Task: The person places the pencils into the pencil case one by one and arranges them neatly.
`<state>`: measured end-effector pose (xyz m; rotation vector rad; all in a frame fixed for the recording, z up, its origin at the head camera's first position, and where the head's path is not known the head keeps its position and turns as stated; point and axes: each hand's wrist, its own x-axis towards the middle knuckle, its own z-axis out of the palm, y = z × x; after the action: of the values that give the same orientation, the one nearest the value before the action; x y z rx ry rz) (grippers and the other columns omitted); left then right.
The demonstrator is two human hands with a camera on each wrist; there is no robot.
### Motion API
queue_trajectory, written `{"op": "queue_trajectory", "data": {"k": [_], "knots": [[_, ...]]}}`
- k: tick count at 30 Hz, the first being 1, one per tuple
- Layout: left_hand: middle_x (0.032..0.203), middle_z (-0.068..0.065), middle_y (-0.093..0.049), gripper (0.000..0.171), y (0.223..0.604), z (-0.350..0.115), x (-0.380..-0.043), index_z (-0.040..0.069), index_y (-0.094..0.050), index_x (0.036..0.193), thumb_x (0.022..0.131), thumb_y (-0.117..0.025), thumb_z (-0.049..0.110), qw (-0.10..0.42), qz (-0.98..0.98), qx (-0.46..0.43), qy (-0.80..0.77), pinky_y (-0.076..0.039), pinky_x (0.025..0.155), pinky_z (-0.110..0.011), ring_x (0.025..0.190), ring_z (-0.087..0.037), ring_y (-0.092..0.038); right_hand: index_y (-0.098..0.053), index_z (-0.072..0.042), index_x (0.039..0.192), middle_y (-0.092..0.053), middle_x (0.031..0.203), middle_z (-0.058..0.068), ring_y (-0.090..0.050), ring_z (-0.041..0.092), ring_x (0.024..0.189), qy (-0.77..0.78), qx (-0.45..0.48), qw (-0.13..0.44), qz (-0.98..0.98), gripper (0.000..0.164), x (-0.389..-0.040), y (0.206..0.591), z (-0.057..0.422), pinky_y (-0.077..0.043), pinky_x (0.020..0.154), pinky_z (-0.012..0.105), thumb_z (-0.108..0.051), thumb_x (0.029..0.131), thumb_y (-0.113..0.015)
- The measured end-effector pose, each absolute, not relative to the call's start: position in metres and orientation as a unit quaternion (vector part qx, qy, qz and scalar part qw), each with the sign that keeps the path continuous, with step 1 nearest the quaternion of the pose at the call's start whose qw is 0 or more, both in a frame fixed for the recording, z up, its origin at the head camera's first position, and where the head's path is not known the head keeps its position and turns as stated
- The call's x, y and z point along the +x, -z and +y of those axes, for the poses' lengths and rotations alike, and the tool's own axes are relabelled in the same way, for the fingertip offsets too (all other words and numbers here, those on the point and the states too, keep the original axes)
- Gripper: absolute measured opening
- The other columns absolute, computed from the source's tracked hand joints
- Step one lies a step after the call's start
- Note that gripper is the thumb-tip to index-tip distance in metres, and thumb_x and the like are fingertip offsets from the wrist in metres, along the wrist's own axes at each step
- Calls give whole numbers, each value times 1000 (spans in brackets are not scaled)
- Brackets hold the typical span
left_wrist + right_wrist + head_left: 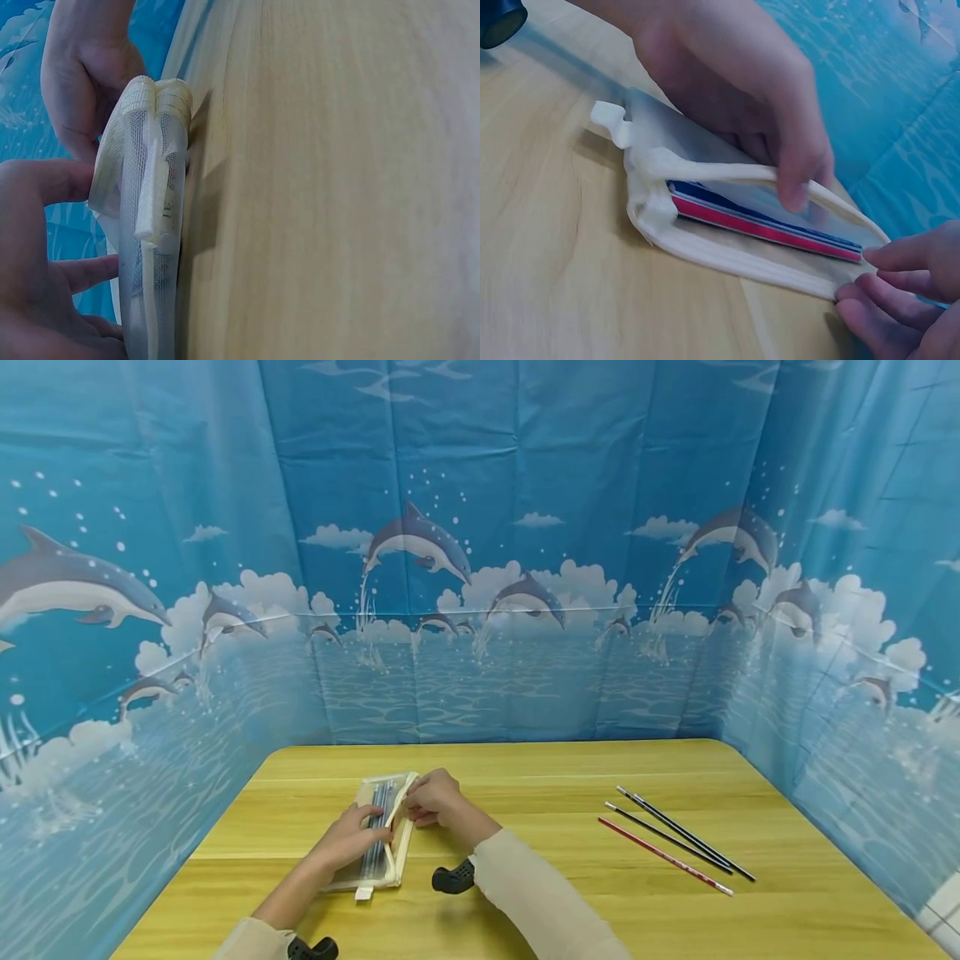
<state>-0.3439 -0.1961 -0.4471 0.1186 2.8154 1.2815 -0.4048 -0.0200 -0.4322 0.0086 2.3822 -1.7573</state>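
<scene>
Works with two bare hands over a yellow wood-grain table [525, 893] with rounded far corners and long streaks, paler in the wrist views; has behind and to both sides a glossy blue curtain [480, 685] printed with leaping grey dolphins, white clouds and rippled water, creased by vertical and horizontal folds; shows at the lower right margin, past the curtain, a patch of white tile [947, 906]; grips with the left hand [352, 839] a flat, translucent pouch [401, 852] with cream trim, lying on the table left of its middle; bends one left digit over the upper edge, with the other fingers on the clear sheet; pinches with the right hand [437, 797] the trim near the far end, fingers bent; holds the edges apart in an open mouth along the pouch's right side; encloses there a bundle of dark pencils [382, 795], with a red strip [765, 229] visible through the mouth; bears at the near end a small white fabric tab [363, 893]; has, well apart on the table's right, two slender dark pencils [668, 837] almost meeting at their near ends, and just beside them a slender red pencil [665, 856], all slanting alike; wears cream sleeves [532, 889] and, at each wrist, a black rounded device [453, 879].
</scene>
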Motion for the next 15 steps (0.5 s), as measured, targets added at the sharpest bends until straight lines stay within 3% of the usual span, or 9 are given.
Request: {"op": "queue_trajectory", "data": {"k": [8, 15], "knots": [[159, -43, -18, 62, 446, -195, -343, 0, -59, 141, 88, -75, 29, 25, 909, 37, -413, -26, 111, -72, 144, -61, -21, -78, -3, 105, -71, 87, 10, -74, 28, 76, 582, -13, 101, 807, 17, -405, 426, 0, -61, 61, 40, -6, 89, -81], [159, -42, -16, 63, 446, -195, -341, 0, -58, 142, 89, -75, 30, 26, 907, 37, -419, -26, 110, -73, 144, -61, -20, -76, 0, 111, -70, 97, 8, -74, 32, 86, 592, -35, 111, 798, 22, -403, 421, 14, -62, 68, 43, -4, 90, -79]]}}
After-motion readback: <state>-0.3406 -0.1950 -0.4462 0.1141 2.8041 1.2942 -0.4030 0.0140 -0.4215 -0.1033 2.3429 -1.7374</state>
